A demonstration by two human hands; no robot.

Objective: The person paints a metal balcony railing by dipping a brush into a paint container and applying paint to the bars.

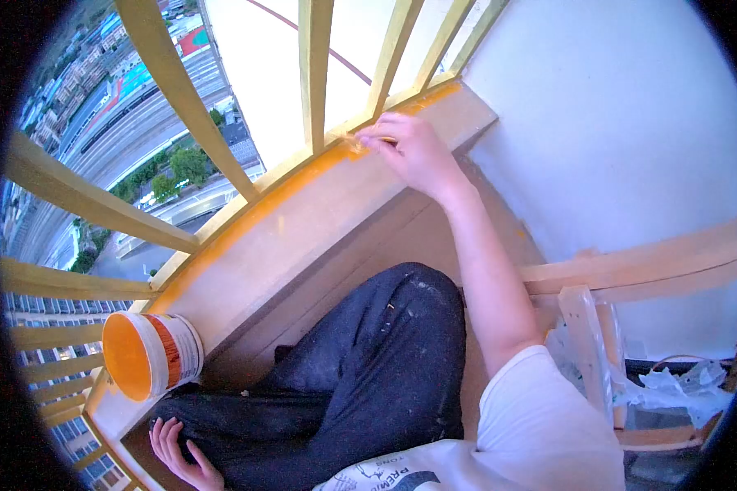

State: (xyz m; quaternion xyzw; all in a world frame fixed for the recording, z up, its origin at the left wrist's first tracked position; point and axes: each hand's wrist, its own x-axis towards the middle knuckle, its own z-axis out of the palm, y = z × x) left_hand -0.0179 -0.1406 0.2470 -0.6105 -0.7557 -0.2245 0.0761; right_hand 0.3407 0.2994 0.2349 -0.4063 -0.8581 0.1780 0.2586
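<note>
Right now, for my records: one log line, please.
right hand: brush-like tool at ledge | left hand: against trousers | bucket: orange paint, on ledge

A balcony-like corner high above a city, in daylight.
Yellow railing bars [315, 74] line one side, meeting a smooth white wall [614, 123]; a brownish band [655, 258] crosses its lower part, near crumpled clear plastic [688, 389]. Outside lie roads [119, 139], green trees [190, 165], a bright pale surface [258, 74] and many-windowed buildings [57, 307].

"PREMI" on white T-shirt [549, 409], bucket label [169, 352] illegible
</note>
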